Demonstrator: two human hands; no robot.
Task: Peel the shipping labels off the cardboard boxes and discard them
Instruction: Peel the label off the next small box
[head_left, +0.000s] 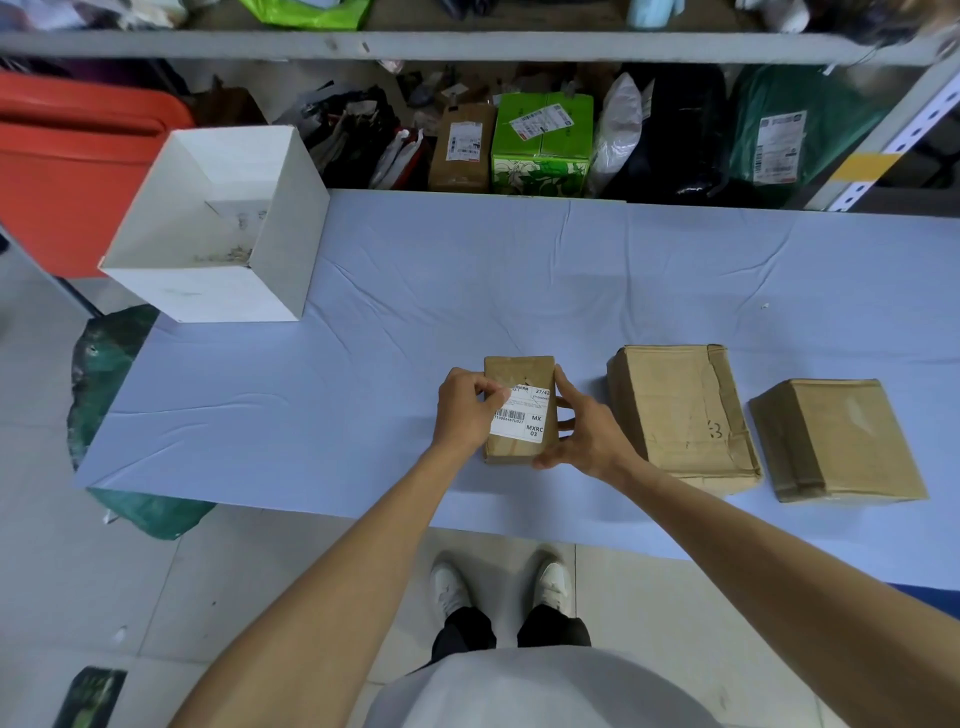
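Note:
A small cardboard box (511, 371) lies on the blue-covered table (415, 291) near its front edge. A white shipping label (522, 418) with a barcode is stuck on its top. My left hand (467, 410) pinches the label's upper left corner. My right hand (582, 431) grips the box by its right side, thumb at the near corner. Two more cardboard boxes lie to the right, a larger creased one (680, 415) and a taped one (836, 447); no label shows on either.
An open white box (223, 228) stands at the table's far left corner. Behind the table a shelf holds labelled parcels, among them a green box (543, 145) and a brown one (462, 148). A green bag (111, 364) lies on the floor at the left.

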